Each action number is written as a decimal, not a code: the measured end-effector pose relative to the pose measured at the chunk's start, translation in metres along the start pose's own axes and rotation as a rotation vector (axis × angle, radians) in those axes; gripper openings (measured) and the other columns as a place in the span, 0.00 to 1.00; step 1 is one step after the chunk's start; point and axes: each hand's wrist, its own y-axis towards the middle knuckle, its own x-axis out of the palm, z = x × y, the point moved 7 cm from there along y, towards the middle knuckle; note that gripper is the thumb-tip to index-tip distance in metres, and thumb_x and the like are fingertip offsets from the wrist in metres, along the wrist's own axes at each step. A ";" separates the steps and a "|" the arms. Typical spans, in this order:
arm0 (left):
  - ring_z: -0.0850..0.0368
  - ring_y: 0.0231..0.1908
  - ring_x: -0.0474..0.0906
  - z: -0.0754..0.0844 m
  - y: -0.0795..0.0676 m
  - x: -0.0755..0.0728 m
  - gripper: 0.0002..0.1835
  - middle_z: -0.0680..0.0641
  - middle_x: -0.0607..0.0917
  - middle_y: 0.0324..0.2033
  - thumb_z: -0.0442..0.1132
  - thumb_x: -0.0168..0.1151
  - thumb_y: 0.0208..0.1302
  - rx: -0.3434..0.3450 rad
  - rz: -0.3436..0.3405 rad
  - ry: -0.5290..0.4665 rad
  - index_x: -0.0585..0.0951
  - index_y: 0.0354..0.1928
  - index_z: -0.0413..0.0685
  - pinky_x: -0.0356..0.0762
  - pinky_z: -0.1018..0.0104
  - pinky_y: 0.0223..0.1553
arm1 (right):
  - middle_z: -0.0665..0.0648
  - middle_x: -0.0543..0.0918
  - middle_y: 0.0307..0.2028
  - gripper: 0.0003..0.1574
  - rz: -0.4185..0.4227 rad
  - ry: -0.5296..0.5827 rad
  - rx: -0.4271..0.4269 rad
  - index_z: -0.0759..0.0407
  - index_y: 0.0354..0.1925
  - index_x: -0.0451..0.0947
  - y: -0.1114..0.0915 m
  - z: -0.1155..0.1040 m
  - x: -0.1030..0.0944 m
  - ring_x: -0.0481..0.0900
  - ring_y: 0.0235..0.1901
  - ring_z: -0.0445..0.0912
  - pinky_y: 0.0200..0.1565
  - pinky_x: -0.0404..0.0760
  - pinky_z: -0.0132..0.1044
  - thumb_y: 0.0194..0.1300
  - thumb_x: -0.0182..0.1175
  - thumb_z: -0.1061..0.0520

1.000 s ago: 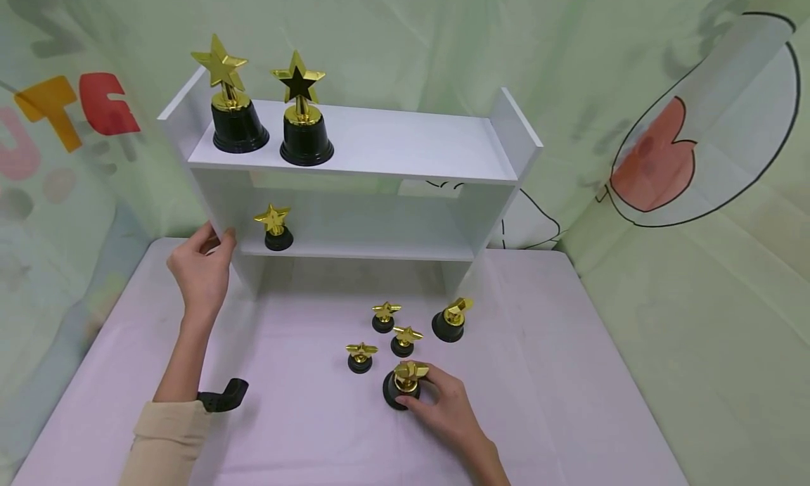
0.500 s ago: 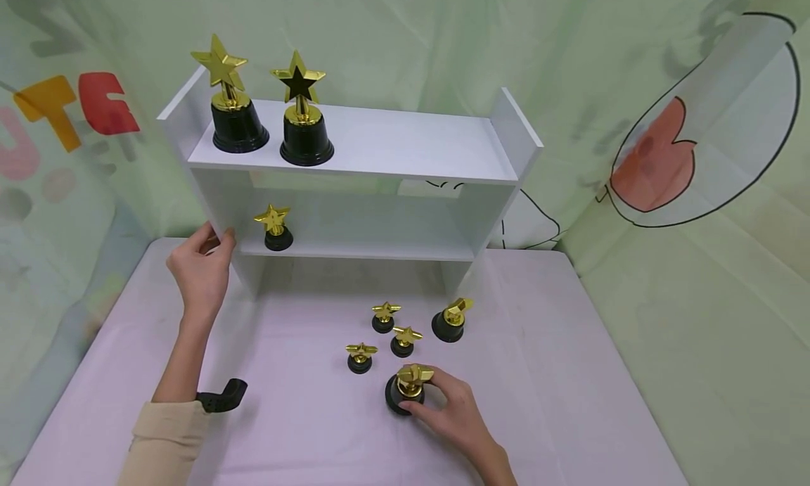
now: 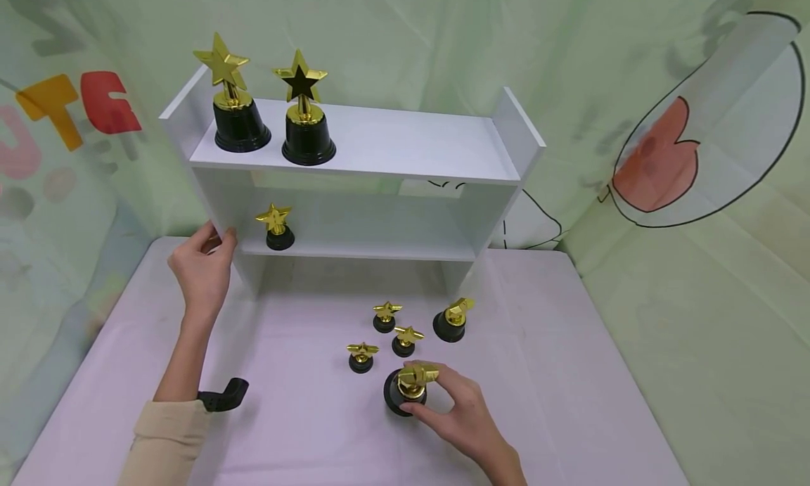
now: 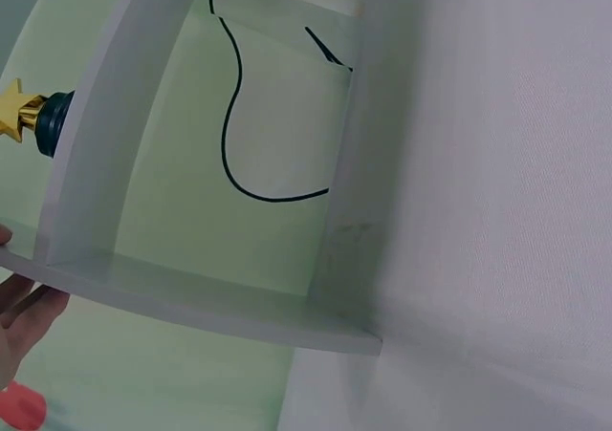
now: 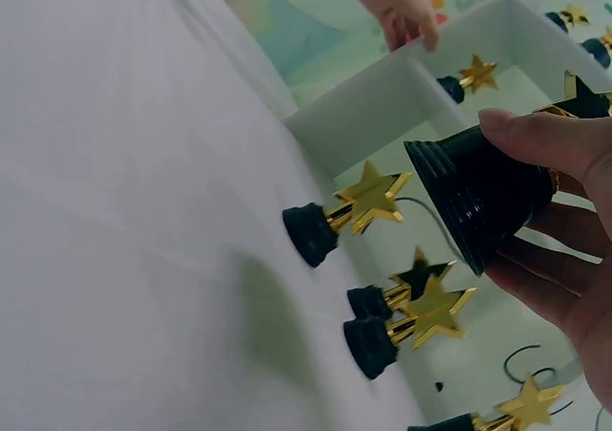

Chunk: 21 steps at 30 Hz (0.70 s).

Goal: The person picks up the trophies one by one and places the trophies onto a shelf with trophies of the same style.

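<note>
My right hand (image 3: 458, 408) grips a star trophy (image 5: 483, 187) with a black base and gold star, thumb on one side of the base and fingers on the other. In the right wrist view this base shows above the white cloth, with a shadow below. My left hand (image 3: 205, 268) pinches the left side panel of the white shelf unit (image 3: 380, 254). Three small star trophies, among them a front-left one (image 3: 361, 358), stand just beyond my right hand. A bigger star trophy (image 3: 450, 321) stands to their right.
Two large star trophies, the left one (image 3: 240, 124) and its neighbour (image 3: 308, 138), stand on the top shelf at the left. A small star trophy (image 3: 278, 231) is on the middle shelf. Printed curtains surround the white-covered table (image 3: 569, 401).
My right hand has shifted slightly right and nearer to me with the trophy, whose star now leans further right in the head view. My left hand stays on the side panel.
</note>
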 end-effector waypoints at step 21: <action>0.78 0.35 0.79 0.000 0.000 0.000 0.16 0.41 0.88 0.45 0.43 0.63 0.64 -0.003 0.001 0.009 0.84 0.54 0.53 0.77 0.85 0.40 | 0.60 0.84 0.49 0.33 0.121 0.076 -0.270 0.61 0.53 0.78 0.034 -0.042 -0.034 0.81 0.54 0.48 0.59 0.74 0.27 0.48 0.77 0.57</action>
